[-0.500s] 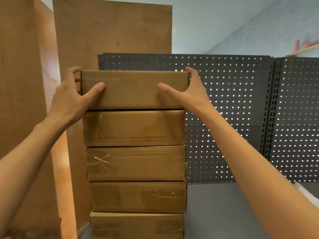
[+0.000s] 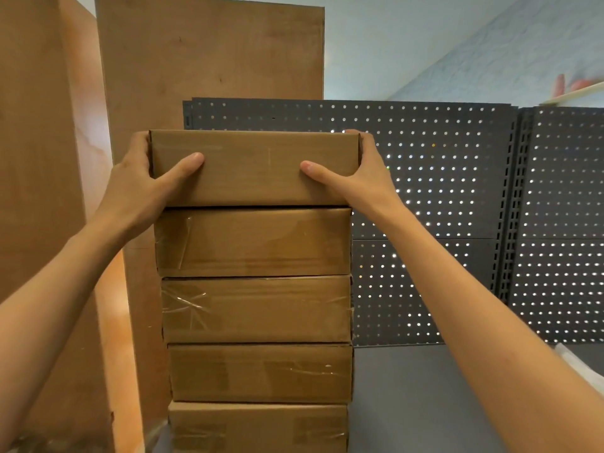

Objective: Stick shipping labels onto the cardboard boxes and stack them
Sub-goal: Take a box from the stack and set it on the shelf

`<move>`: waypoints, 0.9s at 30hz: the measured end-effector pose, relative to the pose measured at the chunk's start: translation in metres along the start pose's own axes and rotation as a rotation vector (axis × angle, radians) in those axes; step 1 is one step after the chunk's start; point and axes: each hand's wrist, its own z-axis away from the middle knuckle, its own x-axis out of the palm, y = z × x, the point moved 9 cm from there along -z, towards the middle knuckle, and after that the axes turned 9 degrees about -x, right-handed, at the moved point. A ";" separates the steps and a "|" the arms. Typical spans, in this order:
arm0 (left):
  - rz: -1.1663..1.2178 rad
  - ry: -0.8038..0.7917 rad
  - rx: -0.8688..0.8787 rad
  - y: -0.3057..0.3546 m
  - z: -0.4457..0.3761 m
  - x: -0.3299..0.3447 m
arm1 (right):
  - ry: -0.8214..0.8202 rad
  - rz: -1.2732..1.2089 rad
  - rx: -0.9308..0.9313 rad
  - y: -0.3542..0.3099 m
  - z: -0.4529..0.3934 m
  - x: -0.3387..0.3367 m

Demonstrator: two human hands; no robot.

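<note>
My two bare forearms reach up from the bottom of the view toward a stack of five flat brown cardboard boxes [image 2: 258, 308] that stands on the grey table [image 2: 425, 403], close to its left edge. The lowest box is cut off by the bottom of the view, so I cannot tell how it sits on the table. The boxes below the top one carry creased clear tape on their near faces, and each lies flat on the one under it, their edges roughly in line.

The top cardboard box [image 2: 253, 168] lies on the stack, slightly wider in view than the one beneath. My left hand [image 2: 140, 191] clasps its left end, thumb laid across the near face, the fingers wrapped behind the end. My right hand [image 2: 362, 178] clasps the right end the same way, thumb on the near face and fingers round the far corner. No shipping label shows on any near face.

Just left of the stack stand tall brown plywood boards [image 2: 209, 60], upright, rising above it. Behind the stack and along the far edge of the table runs a dark grey perforated metal panel [image 2: 441, 191], light shining through its holes. Beyond it is a pale blue wall [image 2: 425, 37].
</note>
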 end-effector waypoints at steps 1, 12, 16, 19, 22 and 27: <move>0.004 -0.001 0.007 0.000 0.000 0.000 | 0.010 -0.006 -0.006 -0.002 0.001 -0.002; 0.049 0.082 0.108 0.037 0.013 -0.004 | 0.119 -0.064 -0.104 -0.017 0.009 -0.037; 0.060 0.082 0.132 0.059 0.023 0.009 | 0.140 -0.049 -0.131 -0.018 0.015 -0.064; 0.070 0.081 0.152 0.077 0.033 0.021 | 0.154 -0.043 -0.135 -0.016 0.020 -0.089; 0.081 0.096 0.172 0.094 0.041 0.033 | 0.157 -0.033 -0.138 -0.013 0.026 -0.114; 0.109 0.042 0.147 0.117 0.054 0.064 | 0.164 -0.031 -0.128 -0.004 0.037 -0.160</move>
